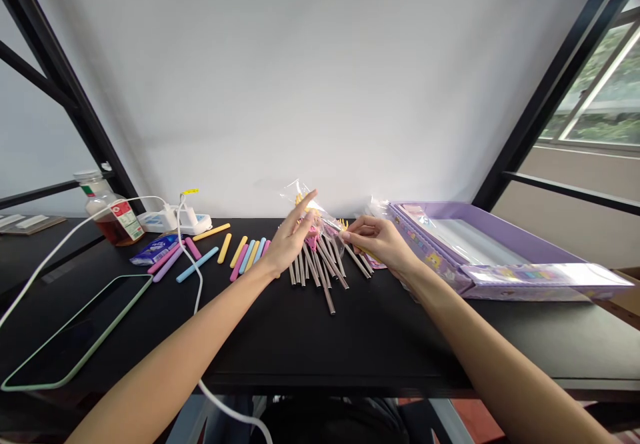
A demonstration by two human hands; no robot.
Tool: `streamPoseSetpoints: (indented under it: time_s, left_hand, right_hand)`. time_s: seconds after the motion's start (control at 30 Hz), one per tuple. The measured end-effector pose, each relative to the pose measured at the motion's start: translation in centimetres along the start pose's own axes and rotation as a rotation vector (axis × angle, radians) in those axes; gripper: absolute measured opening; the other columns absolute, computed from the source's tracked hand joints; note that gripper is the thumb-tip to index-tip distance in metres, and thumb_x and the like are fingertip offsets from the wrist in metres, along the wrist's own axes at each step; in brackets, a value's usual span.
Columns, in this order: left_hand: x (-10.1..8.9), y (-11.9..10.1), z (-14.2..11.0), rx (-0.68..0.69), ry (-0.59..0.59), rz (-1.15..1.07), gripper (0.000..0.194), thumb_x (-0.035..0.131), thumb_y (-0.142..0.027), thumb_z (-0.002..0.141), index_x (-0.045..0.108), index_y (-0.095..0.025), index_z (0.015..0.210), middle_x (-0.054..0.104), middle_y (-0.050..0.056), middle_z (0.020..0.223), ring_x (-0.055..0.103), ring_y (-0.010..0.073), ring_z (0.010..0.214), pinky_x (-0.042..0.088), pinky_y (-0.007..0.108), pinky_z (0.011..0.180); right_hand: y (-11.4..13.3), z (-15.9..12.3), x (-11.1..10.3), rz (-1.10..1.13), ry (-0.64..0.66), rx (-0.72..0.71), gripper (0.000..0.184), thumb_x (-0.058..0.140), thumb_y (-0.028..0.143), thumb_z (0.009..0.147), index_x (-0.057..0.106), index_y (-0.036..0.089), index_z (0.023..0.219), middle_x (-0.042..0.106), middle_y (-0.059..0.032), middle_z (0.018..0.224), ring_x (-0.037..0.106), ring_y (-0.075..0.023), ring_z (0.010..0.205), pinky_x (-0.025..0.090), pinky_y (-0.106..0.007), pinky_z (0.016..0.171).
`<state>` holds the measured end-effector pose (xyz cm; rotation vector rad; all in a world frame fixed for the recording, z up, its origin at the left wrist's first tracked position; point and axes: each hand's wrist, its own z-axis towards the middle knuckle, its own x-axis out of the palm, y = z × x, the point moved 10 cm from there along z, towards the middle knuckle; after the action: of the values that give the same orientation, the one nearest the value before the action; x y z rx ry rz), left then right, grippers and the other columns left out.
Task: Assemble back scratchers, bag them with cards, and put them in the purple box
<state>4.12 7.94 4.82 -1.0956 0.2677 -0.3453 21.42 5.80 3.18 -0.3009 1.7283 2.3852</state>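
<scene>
A pile of thin metal sticks (324, 272) with small coloured tops lies on the black table (350, 344). My left hand (293, 237) reaches over the pile, fingers stretched up against a clear plastic sleeve (300, 194) with a yellow-topped stick inside. My right hand (377, 241) is closed in a pinch on the other end of that sleeve, just right of the pile.
Several pastel sticks (235, 252) lie left of the pile. A phone (75, 334), a white cable (193, 277), a charger (175, 219), a small blue packet (156, 249) and a bottle (111, 212) stand at the left. A purple open box (495, 257) sits at the right.
</scene>
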Motion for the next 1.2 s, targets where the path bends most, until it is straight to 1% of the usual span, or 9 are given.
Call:
streamPoseSetpoints:
  time_s: [0.1,0.23,0.37,0.57,0.7,0.83,0.97,1.07,1.2]
  left_hand:
    - [-1.6,0.0,0.4,0.067,-0.127,0.057,0.044,0.061,-0.054,0.093,0.067,-0.028,0.127,0.068,0.006,0.124,0.068,0.0242,0.105,0.054,0.038,0.098]
    - [-0.2,1.3,0.4,-0.008,0.005,-0.028,0.044,0.058,-0.055,0.094,0.073,-0.02,0.116,0.069,0.01,0.125,0.066,0.026,0.113,0.051,0.038,0.102]
    - [0.8,2.1,0.2,-0.062,0.068,-0.086,0.043,0.057,-0.053,0.095,0.072,-0.021,0.12,0.067,0.01,0.132,0.06,0.0292,0.126,0.049,0.04,0.105]
    - [-2.4,1.9,1.2,-0.038,-0.138,-0.18,0.041,0.066,-0.049,0.09,0.073,-0.015,0.111,0.072,0.013,0.117,0.069,0.0273,0.109,0.052,0.041,0.098]
    - [-3.9,1.4,1.5,0.01,-0.203,-0.236,0.039,0.067,-0.047,0.089,0.071,-0.015,0.111,0.071,0.01,0.111,0.071,0.0245,0.104,0.052,0.039,0.097]
    - [-1.9,2.1,1.2,-0.054,-0.08,-0.253,0.042,0.069,-0.048,0.088,0.07,-0.016,0.116,0.07,0.01,0.114,0.071,0.0218,0.099,0.052,0.037,0.097]
    - [0.7,2.7,0.4,-0.127,0.071,-0.26,0.044,0.066,-0.051,0.09,0.069,-0.018,0.119,0.071,0.009,0.112,0.071,0.0208,0.097,0.052,0.037,0.097]
    - [0.2,2.4,0.5,-0.104,0.008,-0.276,0.04,0.07,-0.049,0.087,0.072,-0.016,0.109,0.071,0.007,0.102,0.07,0.0192,0.092,0.054,0.035,0.092]
    - [-1.4,2.4,0.8,-0.12,-0.087,-0.281,0.035,0.075,-0.045,0.084,0.073,-0.016,0.103,0.07,0.005,0.097,0.067,0.0139,0.085,0.054,0.026,0.082]
  right_hand:
    - [0.1,0.1,-0.3,-0.084,-0.016,-0.03,0.048,0.083,0.06,0.068,0.065,0.017,0.079,0.063,-0.0034,0.074,0.056,-0.0139,0.058,0.04,-0.028,0.053]
    - [0.5,0.1,-0.7,-0.198,-0.091,-0.088,0.05,0.081,0.063,0.067,0.067,0.017,0.081,0.059,-0.0064,0.1,0.055,-0.0095,0.052,0.039,-0.028,0.049]
    - [0.8,0.2,-0.5,-0.22,-0.079,-0.117,0.049,0.078,0.064,0.07,0.067,0.017,0.081,0.059,-0.0071,0.1,0.056,-0.0097,0.053,0.04,-0.029,0.049]
    - [0.4,0.2,-1.2,-0.142,0.009,-0.02,0.043,0.082,0.05,0.072,0.066,0.017,0.094,0.071,-0.0058,0.08,0.07,-0.0215,0.071,0.052,-0.032,0.064]
    - [0.2,0.2,-1.3,-0.113,0.076,-0.007,0.037,0.083,0.047,0.072,0.072,0.016,0.091,0.076,-0.0102,0.092,0.073,-0.0277,0.089,0.057,-0.039,0.079]
    - [0.5,0.0,-0.6,-0.007,0.072,-0.039,0.038,0.085,0.047,0.071,0.07,0.018,0.091,0.077,-0.0096,0.09,0.075,-0.0276,0.088,0.061,-0.041,0.083]
    - [1.0,-0.2,0.0,-0.027,0.031,-0.065,0.048,0.091,0.049,0.061,0.059,0.02,0.084,0.071,-0.0032,0.069,0.072,-0.0225,0.057,0.06,-0.034,0.055]
    - [1.4,-0.4,0.0,-0.041,0.028,-0.093,0.05,0.091,0.049,0.061,0.055,0.021,0.082,0.068,-0.0008,0.064,0.07,-0.0212,0.052,0.057,-0.032,0.05]
    - [1.7,-0.3,0.1,-0.038,0.071,-0.115,0.04,0.086,0.044,0.068,0.06,0.019,0.085,0.075,-0.0073,0.083,0.074,-0.023,0.073,0.06,-0.036,0.07]
